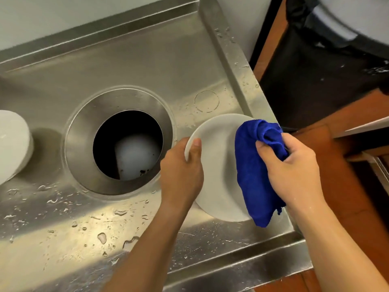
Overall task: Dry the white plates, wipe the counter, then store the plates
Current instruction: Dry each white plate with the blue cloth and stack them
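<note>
My left hand grips the left rim of a white plate, thumb on its face, holding it tilted above the right side of the steel counter. A blue cloth lies bunched in my right hand and is pressed against the plate's right half, hiding that edge. More white plates stand stacked at the counter's left edge, partly cut off by the frame.
A round waste hole opens in the counter's middle, with a white bin below. Water drops and puddles lie over the front and right of the counter. A black-bagged bin and wooden floor are to the right.
</note>
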`<move>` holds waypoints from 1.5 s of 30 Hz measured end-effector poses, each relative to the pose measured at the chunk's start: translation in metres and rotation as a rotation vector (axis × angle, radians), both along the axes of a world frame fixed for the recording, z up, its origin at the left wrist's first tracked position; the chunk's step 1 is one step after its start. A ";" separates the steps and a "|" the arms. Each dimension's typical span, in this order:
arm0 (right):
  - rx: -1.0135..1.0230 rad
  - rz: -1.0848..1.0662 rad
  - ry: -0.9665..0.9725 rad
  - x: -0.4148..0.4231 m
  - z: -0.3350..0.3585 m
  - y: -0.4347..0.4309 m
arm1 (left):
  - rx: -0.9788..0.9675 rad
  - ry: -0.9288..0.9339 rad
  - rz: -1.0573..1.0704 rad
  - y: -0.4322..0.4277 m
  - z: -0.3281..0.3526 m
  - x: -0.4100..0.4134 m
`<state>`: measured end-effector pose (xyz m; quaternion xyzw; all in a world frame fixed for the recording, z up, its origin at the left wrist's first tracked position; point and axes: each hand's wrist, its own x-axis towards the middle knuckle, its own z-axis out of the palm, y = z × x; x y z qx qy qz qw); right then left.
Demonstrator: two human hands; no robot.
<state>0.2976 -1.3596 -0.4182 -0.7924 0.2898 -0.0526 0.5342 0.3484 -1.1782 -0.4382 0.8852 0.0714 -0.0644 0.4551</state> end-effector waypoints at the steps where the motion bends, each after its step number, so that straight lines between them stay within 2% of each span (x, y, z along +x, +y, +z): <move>1: -0.003 -0.002 0.003 0.000 -0.002 -0.001 | 0.004 0.004 0.004 0.000 -0.001 0.000; 5: -0.008 -0.003 -0.002 0.000 -0.009 -0.002 | 0.011 0.037 0.000 -0.002 -0.005 0.000; 8: -0.017 0.013 -0.011 0.001 -0.009 0.001 | 0.027 -0.015 -0.021 -0.002 -0.010 0.002; 14: 0.053 0.026 -0.102 0.009 0.012 0.014 | -0.120 -0.013 -0.055 0.005 -0.026 0.003; 18: 0.163 0.073 -0.236 0.029 0.054 0.041 | -0.196 0.048 -0.069 0.013 -0.004 0.005; 21: 0.308 0.168 -0.324 0.052 0.085 0.082 | -0.304 -0.034 0.099 0.054 0.033 0.008; 25: 0.438 0.347 -0.355 0.083 0.118 0.173 | -0.451 -0.254 0.381 0.153 0.101 0.013; 29: 0.438 0.505 -0.391 0.106 0.143 0.272 | -0.428 -0.477 0.486 0.249 0.161 0.011; 33: 0.493 0.582 -0.442 0.128 0.154 0.352 | -0.412 -0.542 0.562 0.336 0.178 0.012; 38: 0.490 0.610 -0.411 0.156 0.137 0.422 | -0.501 -0.432 0.670 0.404 0.146 0.025; 45: 0.409 0.529 -0.292 0.189 0.069 0.470 | -0.451 -0.060 0.837 0.440 0.034 0.046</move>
